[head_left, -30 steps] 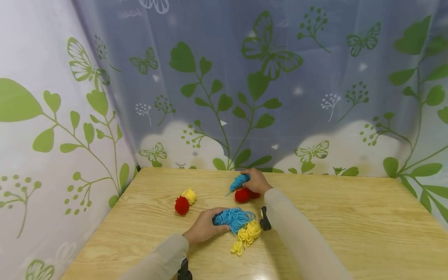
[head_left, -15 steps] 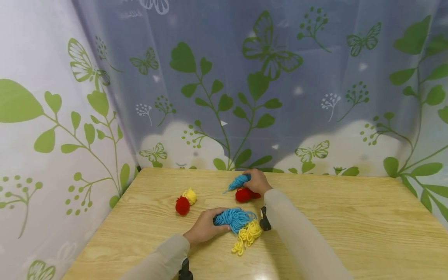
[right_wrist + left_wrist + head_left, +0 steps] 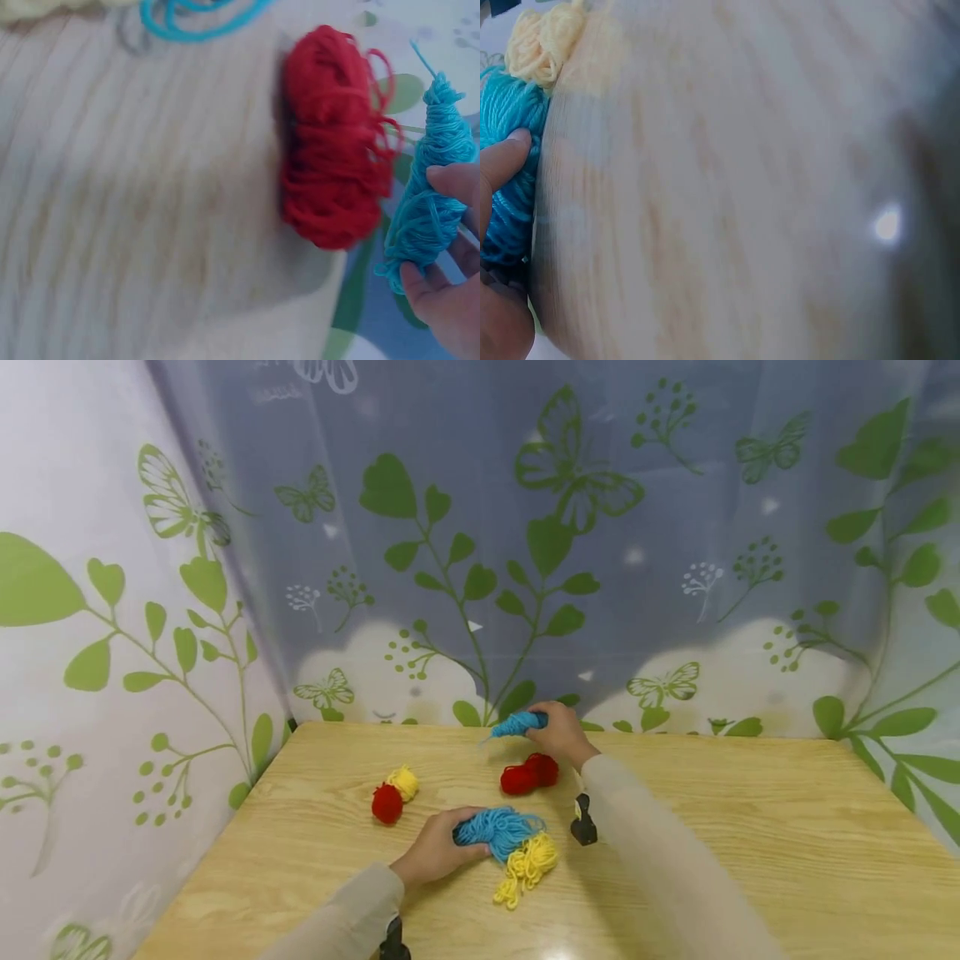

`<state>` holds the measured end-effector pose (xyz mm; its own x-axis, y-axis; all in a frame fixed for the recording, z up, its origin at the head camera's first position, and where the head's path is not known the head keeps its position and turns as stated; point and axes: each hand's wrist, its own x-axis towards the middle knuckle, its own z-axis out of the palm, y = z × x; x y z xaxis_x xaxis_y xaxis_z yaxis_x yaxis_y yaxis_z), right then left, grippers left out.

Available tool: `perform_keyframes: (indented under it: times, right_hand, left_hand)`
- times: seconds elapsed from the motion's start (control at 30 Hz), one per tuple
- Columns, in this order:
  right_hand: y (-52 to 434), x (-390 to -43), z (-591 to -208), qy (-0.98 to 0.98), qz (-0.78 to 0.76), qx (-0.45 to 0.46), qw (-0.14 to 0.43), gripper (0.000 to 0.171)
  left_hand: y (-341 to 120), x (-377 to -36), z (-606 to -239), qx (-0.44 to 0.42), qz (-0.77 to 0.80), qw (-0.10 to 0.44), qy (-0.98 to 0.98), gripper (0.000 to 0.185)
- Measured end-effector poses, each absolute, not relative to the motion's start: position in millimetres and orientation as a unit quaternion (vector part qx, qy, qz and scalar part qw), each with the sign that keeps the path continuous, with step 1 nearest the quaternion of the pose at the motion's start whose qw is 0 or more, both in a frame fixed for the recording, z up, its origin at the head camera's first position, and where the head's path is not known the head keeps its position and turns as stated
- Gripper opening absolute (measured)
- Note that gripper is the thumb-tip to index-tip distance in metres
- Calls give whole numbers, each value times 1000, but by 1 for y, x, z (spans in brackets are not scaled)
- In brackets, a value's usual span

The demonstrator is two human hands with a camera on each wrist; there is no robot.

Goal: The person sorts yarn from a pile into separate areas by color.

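Near the table's back edge, my right hand (image 3: pixel 564 732) grips a small blue yarn bundle (image 3: pixel 519 724), raised above the wood with a loose strand trailing left. The right wrist view shows the thumb and fingers around this narrow blue bundle (image 3: pixel 431 199). Just below it lies a red yarn skein (image 3: pixel 529 774). My left hand (image 3: pixel 441 850) holds a larger, loopy blue yarn skein (image 3: pixel 498 832) on the table, the thumb lying across it in the left wrist view (image 3: pixel 514 150). Touching that skein's right side is a loose yellow yarn skein (image 3: pixel 530 862).
Left of the hands, a red yarn ball (image 3: pixel 387 804) sits against a small yellow yarn ball (image 3: pixel 404 783). The wooden table (image 3: pixel 720 843) ends at a patterned curtain (image 3: pixel 450 568) along the back and left.
My right hand has lifted the small blue bundle up and slightly right, uncovering more of the red skein. The left hand stays on the large blue skein.
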<state>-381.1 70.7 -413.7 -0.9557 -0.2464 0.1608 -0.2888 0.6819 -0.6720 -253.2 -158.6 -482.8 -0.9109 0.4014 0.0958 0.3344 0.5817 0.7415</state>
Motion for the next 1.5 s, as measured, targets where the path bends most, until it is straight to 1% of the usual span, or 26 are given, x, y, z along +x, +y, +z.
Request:
perform_keyframes:
  times: [0.2,0.47,0.77,0.97,1.3,1.5]
  right_hand:
    - [92,-370,-400,-924,336,179,45,37]
    - [133,-343,-395,-930,308,196,48,39]
    - [193,-309,-399,-944,286,162,27,44]
    - [222,-292,-406,-948,284,142,30,44]
    - [251,-271,-425,-952,277,127,16,46]
    - [252,-268,-438,-948,288,134,23,41]
  left_hand:
    - [-159,-251,-483,207,406,38,889,53]
    - [-158,-251,-486,195,419,51,885,54]
    - [-157,-252,-484,199,417,47,886,53]
    - [-156,-253,-483,204,416,40,885,52]
    - [-156,-253,-483,207,414,37,886,52]
    - [-156,-253,-483,201,415,38,887,52]
